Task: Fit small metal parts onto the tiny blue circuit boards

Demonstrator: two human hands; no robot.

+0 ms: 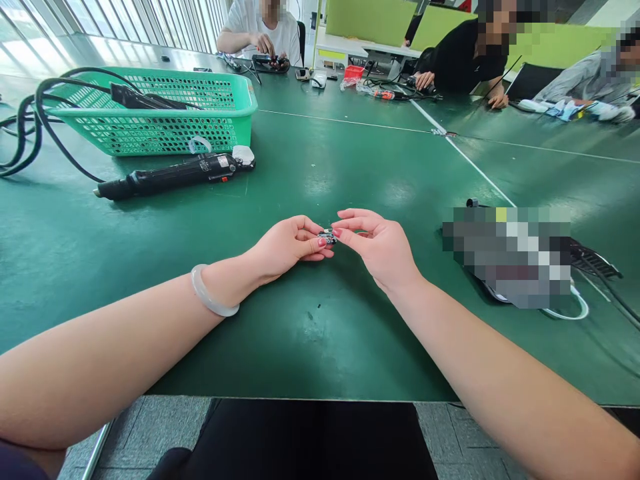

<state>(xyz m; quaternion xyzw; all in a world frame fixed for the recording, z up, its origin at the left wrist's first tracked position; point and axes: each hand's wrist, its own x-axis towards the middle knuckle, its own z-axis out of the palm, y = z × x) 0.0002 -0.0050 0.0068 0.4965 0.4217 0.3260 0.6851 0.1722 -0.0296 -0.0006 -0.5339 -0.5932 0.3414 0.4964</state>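
Observation:
My left hand (287,245) and my right hand (376,244) meet over the middle of the green table (310,167). Between their fingertips sits a small metal part (327,236), silver and dark, just above the table top. Both hands pinch it, the left from the left side and the right from the right side. A pale bangle (213,300) circles my left wrist. What exactly the small part is cannot be made out.
A black electric screwdriver (175,175) lies to the far left with its cable (30,127) looping away. Behind it stands a green plastic basket (160,110). A blurred-out object with cables (510,257) lies at the right. Other people work at the far side.

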